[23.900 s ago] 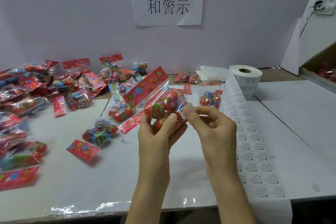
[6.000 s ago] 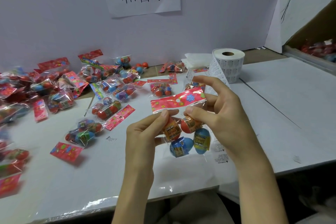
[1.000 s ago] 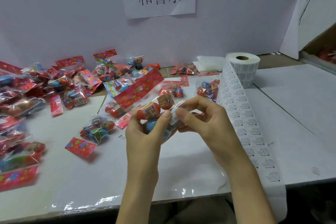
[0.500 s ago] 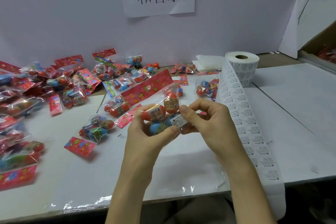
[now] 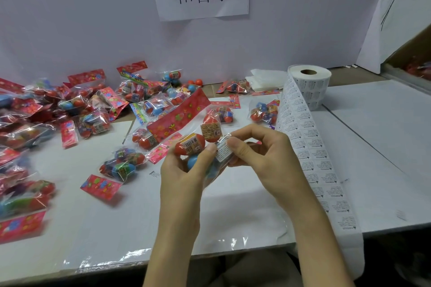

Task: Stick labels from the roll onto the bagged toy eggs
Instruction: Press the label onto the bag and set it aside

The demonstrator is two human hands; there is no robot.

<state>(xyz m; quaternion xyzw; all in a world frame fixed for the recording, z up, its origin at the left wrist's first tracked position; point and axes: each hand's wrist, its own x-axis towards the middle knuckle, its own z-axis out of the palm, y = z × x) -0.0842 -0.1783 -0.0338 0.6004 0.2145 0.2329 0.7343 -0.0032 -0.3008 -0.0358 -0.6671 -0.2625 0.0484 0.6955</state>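
The clear crinkly plastic bag of red and blue toy eggs (image 5: 190,147) is held up over the white table (image 5: 233,207) between both hands. Its long axis slants from the hands up and away to the left, with the red flowered header card (image 5: 179,115) at the far end. A small white printed label (image 5: 223,152) sits at the bag's near right end, directly between the two thumbs. The right hand (image 5: 263,158) is nearer to it: its thumb lies on the label's right side and its curled fingers pinch the bag from behind. The left hand (image 5: 184,170) grips the eggs from below, thumb tip touching the label's left edge. Smoothing the label down seems to be the step in hand. The film is slick and slack over hard rounded shells, so it may wrinkle unless an egg backs it. The white paper roll of labels (image 5: 310,84) stands upright far right, and its printed strip (image 5: 312,158) runs past the right wrist. A heap of glossy bagged eggs (image 5: 81,105) lies left.
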